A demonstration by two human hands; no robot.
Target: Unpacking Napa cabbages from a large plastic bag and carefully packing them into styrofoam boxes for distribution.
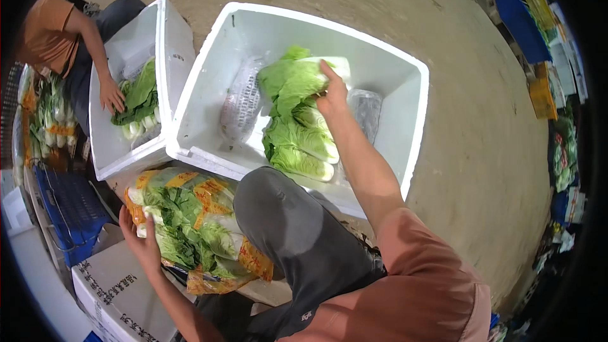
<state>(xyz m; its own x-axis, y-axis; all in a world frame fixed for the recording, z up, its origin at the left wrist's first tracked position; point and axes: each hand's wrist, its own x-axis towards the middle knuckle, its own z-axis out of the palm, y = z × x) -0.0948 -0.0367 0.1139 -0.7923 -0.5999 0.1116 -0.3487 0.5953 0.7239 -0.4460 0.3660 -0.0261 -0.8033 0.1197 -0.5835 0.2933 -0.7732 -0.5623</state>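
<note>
Inside the wide white foam box [415, 126] at the scene's middle, seen in the head view, the right hand [332, 92] is curling narrowly around the pale base of a leafy cabbage [291, 82], holding it at the far end of a row. Two more cabbages [301, 145] are lying just nearer, while a clear plastic bag [242, 101] is resting to their left and a clear packet [365, 113] to their right. Near left, the left hand [145, 244] is spreading its thumb and fingers around the left end of an orange-printed bag of cabbages [209, 199]; whether it is gripping anything I cannot tell. Below that hand a white carton [120, 278] is standing, with a blue crate [71, 202] sitting farther left. Far left, a co-worker's hand [112, 97] is touching leafy greens [138, 98] in a second foam box [164, 63].
</note>
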